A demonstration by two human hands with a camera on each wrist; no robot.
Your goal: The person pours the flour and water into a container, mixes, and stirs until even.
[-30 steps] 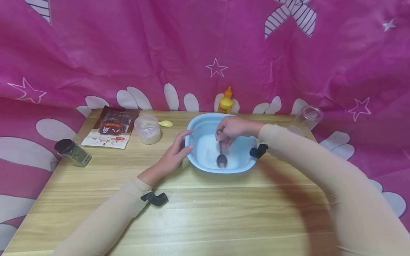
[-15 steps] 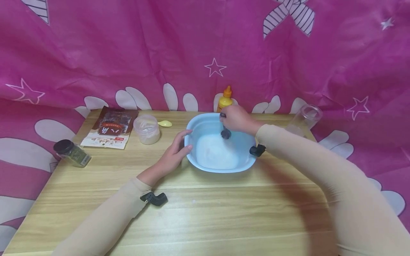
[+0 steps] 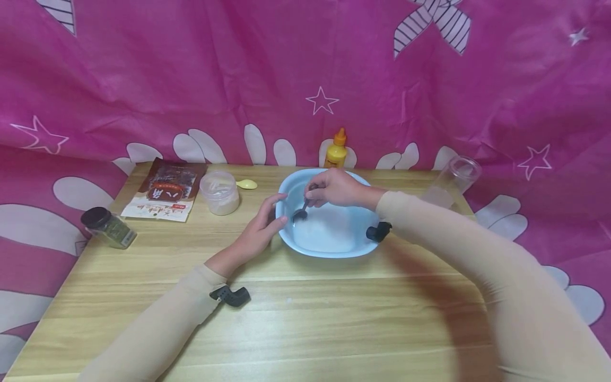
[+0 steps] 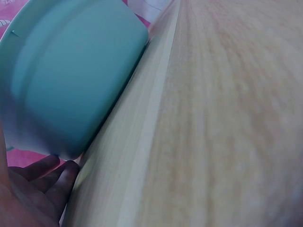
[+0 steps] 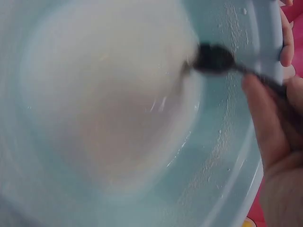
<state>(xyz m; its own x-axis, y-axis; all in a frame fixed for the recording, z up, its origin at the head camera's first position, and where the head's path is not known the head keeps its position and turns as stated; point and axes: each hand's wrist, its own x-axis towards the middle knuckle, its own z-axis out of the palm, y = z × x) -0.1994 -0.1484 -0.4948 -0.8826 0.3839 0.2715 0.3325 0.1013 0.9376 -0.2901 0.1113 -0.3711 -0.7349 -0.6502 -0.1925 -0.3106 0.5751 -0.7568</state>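
Note:
A light-blue plastic basin (image 3: 329,252) stands on the table with cloudy whitish liquid (image 5: 109,109) in it. My left hand (image 3: 258,231) holds the basin's left side, thumb at the rim. In the left wrist view its fingers (image 4: 59,182) reach against the lower outer wall of the basin. Over the basin my right hand (image 3: 334,188) pinches the handle of a dark spoon (image 3: 299,215). The spoon's bowl is low at the left inner side, at the liquid's edge in the right wrist view, where it looks blurred. Whitish residue clings to the inner wall there.
Behind the basin stands a yellow squeeze bottle (image 3: 336,154). To the left are a clear tub (image 3: 219,196) of white powder, a small yellow spoon (image 3: 246,184), a brown-and-white packet (image 3: 164,191) and a black-lidded spice jar (image 3: 108,228). A clear container (image 3: 453,178) stands back right.
The spoon was near the basin's front, rose toward the back, then came down at the left side. My right hand moved with it. The left hand and basin stayed in place.

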